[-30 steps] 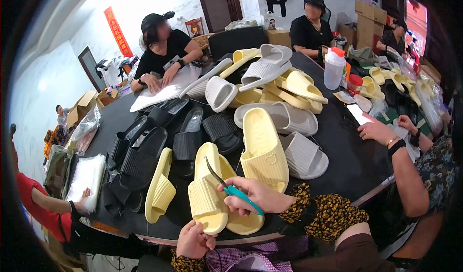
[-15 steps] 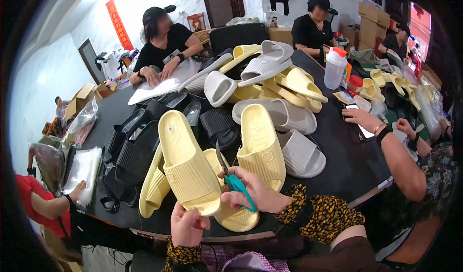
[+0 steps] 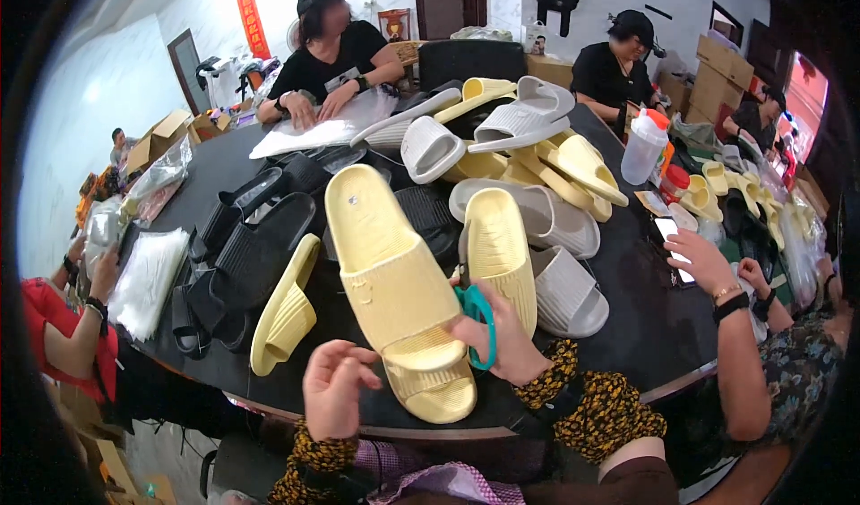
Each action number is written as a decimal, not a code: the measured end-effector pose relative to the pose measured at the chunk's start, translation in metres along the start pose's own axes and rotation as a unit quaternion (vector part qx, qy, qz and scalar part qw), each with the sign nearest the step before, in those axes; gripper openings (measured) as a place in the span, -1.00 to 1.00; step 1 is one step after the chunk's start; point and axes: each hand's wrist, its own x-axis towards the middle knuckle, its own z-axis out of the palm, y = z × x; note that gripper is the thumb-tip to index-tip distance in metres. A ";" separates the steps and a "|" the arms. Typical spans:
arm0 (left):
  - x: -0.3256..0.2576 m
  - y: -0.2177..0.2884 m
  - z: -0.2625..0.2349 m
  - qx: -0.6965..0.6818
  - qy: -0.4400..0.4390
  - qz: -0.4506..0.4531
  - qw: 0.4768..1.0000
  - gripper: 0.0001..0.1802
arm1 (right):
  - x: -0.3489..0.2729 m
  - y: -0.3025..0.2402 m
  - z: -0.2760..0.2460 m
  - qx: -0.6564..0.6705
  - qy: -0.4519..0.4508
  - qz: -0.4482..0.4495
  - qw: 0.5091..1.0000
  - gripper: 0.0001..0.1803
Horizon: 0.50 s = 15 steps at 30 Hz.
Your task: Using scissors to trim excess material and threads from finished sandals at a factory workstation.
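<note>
A yellow slide slipper [image 3: 394, 299] is raised at the table's near edge, its toe end pinched by my right hand [image 3: 506, 330]. That same hand grips scissors with teal handles [image 3: 479, 321], their dark blades pointing away and partly hidden between slippers. My left hand [image 3: 336, 384] is beside the slipper's toe, fingers loosely bent and apart, with nothing in them. Beneath the raised slipper, the toe of another yellow slipper [image 3: 434, 398] shows. A further yellow slipper [image 3: 502, 236] stands behind my right hand, and one more [image 3: 288, 312] lies tilted on its side at the left.
Black slippers [image 3: 255, 245] cover the left middle of the dark table [image 3: 206, 183]; grey and yellow slippers [image 3: 524, 115] are heaped at the back. Clear plastic bags [image 3: 148, 281] lie far left. A shaker bottle [image 3: 643, 151] stands right, near a co-worker's hand [image 3: 703, 259] on a phone.
My left hand has let go of the slipper's toe and moved slightly away. The raised slipper has shifted right and nearer my right hand, which now pinches it. The view has turned slightly left.
</note>
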 end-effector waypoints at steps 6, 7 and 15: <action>-0.005 0.011 -0.076 0.048 0.170 0.084 0.981 -0.85 | 0.004 -0.009 -0.001 0.001 0.018 0.028 0.999 -0.44; -0.006 0.013 -0.084 0.062 0.182 0.093 0.977 -0.85 | 0.004 -0.008 -0.001 0.001 0.016 0.030 0.999 -0.44; 0.009 0.028 -0.155 0.261 0.299 0.145 0.906 -0.72 | 0.002 -0.008 0.002 -0.012 -0.008 0.016 1.000 -0.42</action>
